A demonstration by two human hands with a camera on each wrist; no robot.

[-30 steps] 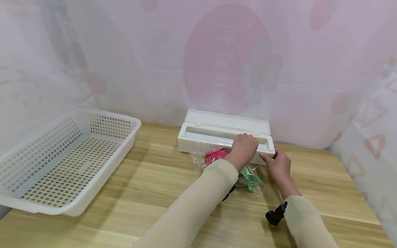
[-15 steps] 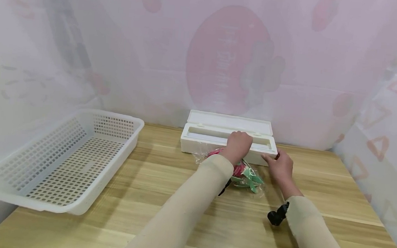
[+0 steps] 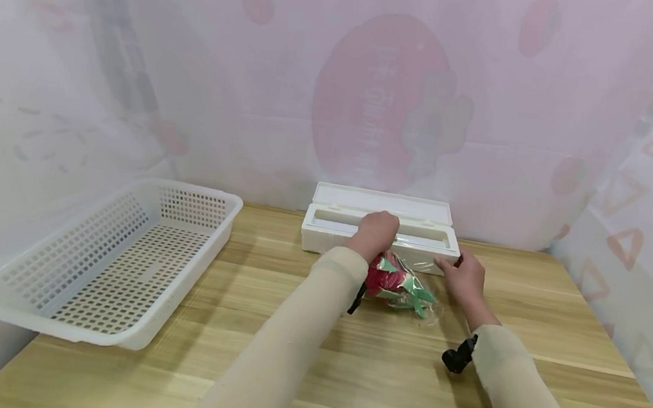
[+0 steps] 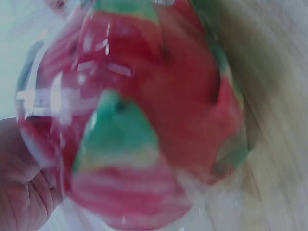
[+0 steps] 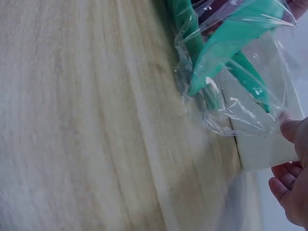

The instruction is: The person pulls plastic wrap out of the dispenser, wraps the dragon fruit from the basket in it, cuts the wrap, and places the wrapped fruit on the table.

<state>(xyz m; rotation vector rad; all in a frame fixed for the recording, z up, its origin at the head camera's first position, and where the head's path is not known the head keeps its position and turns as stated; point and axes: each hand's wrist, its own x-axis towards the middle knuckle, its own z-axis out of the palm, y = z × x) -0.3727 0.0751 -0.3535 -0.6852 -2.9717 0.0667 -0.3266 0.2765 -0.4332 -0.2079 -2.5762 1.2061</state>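
In the head view, a white cling film dispenser (image 3: 323,237) stands open-lidded at the table's back. My left hand (image 3: 375,233), fingers curled down, grips its front top rim left of centre; the fingertips are hidden. Thumb and curled fingers of my right hand (image 3: 462,277) hold the dispenser's right front corner, also seen in the right wrist view. A red dragon fruit (image 3: 384,279) with green scales lies in clear film before the dispenser. The left wrist view shows the fruit (image 4: 187,101) up close, with part of my left hand (image 4: 24,187) beside it.
A white perforated plastic basket (image 3: 137,336) sits at the left of the wooden table (image 3: 381,377). Pale printed cloth (image 3: 267,82) walls the back and sides. A black wrist camera (image 3: 458,355) is strapped by my right sleeve.
My left hand has slid leftward along the dispenser's front rim, uncovering more of the dragon fruit. My right hand stays at the corner. The whole head view has shifted slightly.
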